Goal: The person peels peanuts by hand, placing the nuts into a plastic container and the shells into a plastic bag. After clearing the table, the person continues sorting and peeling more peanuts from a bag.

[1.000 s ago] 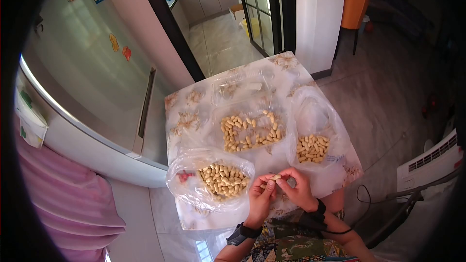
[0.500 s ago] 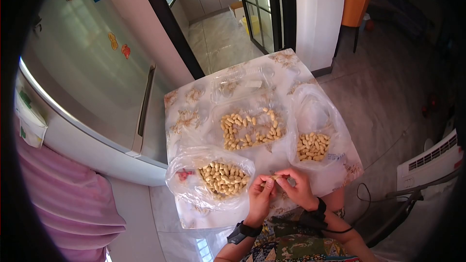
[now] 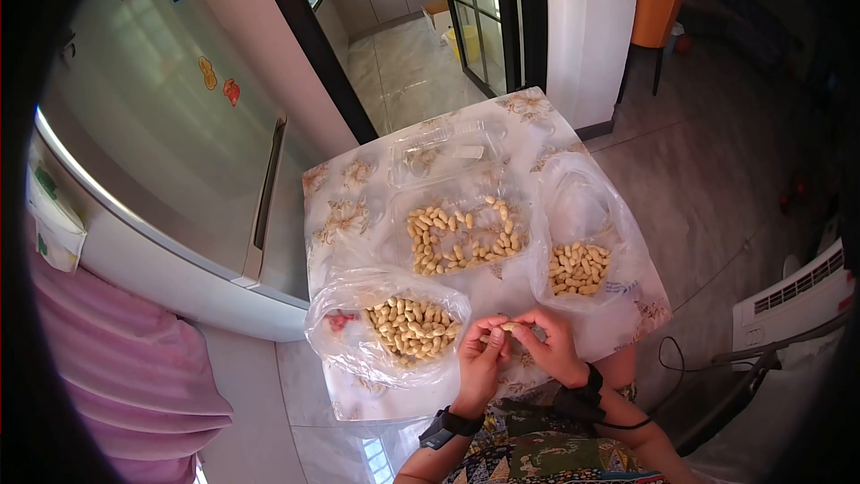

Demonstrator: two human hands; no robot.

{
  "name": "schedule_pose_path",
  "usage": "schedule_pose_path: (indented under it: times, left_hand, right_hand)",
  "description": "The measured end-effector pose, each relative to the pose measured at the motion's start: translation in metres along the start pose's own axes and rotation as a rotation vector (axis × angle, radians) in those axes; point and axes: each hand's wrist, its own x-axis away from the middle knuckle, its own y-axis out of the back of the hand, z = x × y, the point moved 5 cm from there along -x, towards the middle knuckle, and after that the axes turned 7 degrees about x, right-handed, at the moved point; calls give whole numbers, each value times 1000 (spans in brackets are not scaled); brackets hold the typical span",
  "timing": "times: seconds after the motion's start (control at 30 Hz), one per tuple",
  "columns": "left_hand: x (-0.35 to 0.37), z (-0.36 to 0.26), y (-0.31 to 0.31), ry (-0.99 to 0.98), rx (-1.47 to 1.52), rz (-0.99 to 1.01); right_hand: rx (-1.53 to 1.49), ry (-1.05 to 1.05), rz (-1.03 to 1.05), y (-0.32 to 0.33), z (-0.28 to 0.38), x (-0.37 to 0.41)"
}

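Observation:
At the front of the table my left hand (image 3: 480, 360) and my right hand (image 3: 554, 348) meet, fingertips almost touching. A peanut in its shell (image 3: 510, 327) is pinched between the right thumb and fingers. My left hand is closed too, with a second pale peanut (image 3: 486, 339) partly showing at its thumb. Just left of it lies an open clear plastic bag (image 3: 336, 358) full of peanuts (image 3: 412, 332). Beyond my hands is a clear plastic box (image 3: 528, 246) with peanuts (image 3: 433, 260) spread inside. To the right, another plastic bag (image 3: 578, 193) holds a smaller heap of peanuts (image 3: 578, 269).
The box's clear lid (image 3: 430, 136) lies open at the back of the flowered tabletop (image 3: 349, 170). A fridge (image 3: 179, 125) stands close on the left. A white appliance (image 3: 793, 300) with a cable is at the right, and an orange chair (image 3: 658, 4) stands farther back.
The peanut at my right fingertips has shifted slightly. Both hands stay in nearly the same place, and the bags and box look unchanged.

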Motion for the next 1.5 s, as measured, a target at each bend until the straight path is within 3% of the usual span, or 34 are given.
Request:
schedule_pose_path:
  times: [0.93, 1.0, 1.2, 1.3, 1.5]
  left_hand:
    - [-1, 2, 3, 34, 30, 0]
    - [-3, 2, 4, 25, 112, -2]
    - [-7, 3, 5, 49, 108, -29]
    - [-6, 2, 4, 26, 127, -4]
    - [-9, 3, 6, 9, 107, 11]
  right_hand:
    - [-49, 2, -14, 2, 7, 1]
    - [14, 154, -109, 19, 29, 4]
    - [176, 168, -455, 84, 40, -8]
    - [317, 162, -482, 99, 35, -7]
    - [309, 96, -535, 96, 37, -5]
